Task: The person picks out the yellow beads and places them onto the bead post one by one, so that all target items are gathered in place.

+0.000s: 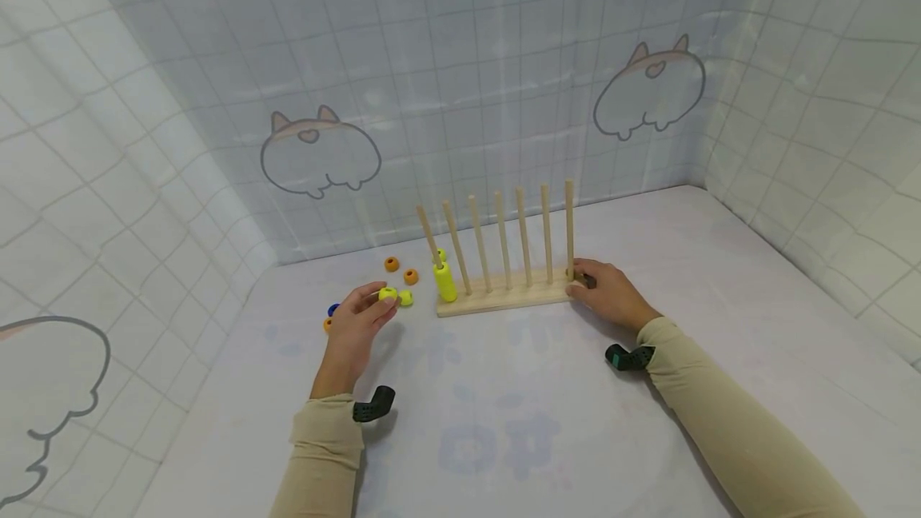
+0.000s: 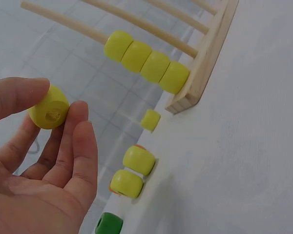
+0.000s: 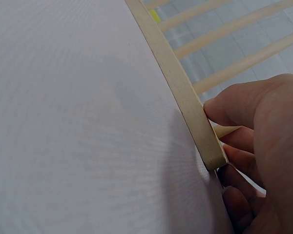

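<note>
No text or numbers can be read.

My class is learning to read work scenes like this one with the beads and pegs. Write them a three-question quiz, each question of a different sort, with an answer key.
1. Count: in the left wrist view, how many yellow beads are stacked on the peg?

2. True or false: the right hand grips the end of the wooden rack farthest from the stacked beads.

3. Fill in the blank: the left hand pinches a ____ bead between thumb and fingers. (Give its color.)

Key: 1. Four. 2. True. 3. Yellow.
</note>
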Tool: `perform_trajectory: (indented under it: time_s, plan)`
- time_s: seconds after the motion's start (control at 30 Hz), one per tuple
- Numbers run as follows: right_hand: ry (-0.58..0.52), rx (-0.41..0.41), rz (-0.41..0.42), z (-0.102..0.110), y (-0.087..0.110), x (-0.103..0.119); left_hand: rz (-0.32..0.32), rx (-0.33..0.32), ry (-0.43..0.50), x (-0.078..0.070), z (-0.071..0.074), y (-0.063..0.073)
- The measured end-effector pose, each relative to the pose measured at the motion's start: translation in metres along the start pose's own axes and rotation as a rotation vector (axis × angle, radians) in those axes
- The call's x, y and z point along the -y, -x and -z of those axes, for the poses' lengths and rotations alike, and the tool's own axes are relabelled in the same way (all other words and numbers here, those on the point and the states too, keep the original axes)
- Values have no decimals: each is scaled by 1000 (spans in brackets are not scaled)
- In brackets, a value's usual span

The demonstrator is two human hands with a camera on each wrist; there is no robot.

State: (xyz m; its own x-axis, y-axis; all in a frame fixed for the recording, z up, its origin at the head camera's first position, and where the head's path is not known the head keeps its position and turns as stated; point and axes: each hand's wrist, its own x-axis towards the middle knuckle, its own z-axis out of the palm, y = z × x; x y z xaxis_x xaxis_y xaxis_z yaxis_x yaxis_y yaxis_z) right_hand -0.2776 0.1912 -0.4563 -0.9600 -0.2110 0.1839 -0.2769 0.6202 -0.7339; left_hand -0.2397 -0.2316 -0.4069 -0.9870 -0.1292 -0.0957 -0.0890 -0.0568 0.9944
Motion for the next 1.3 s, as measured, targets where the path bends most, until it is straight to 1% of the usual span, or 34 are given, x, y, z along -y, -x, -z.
perform_trajectory:
  time_s: [0.27,0.47,0.57,0.8,1.03,1.3]
  plan:
    - [16,-3,13,-1,-1,-3,-7,13,-13,-6,-5,5]
    - [11,6,5,0,1,-2,-13,12,-59,-10,-10,9]
    - [12,6,4,1,1,0,-20,24,-76,-11,-12,10]
    - [23,4,-1,1,1,1,-24,41,-98,-12,-16,12]
    - [16,3,-4,-1,0,1,-51,71,-99,-14,-19,15]
    - [25,0,-2,0,1,1,-48,92,-131,-13,-22,14]
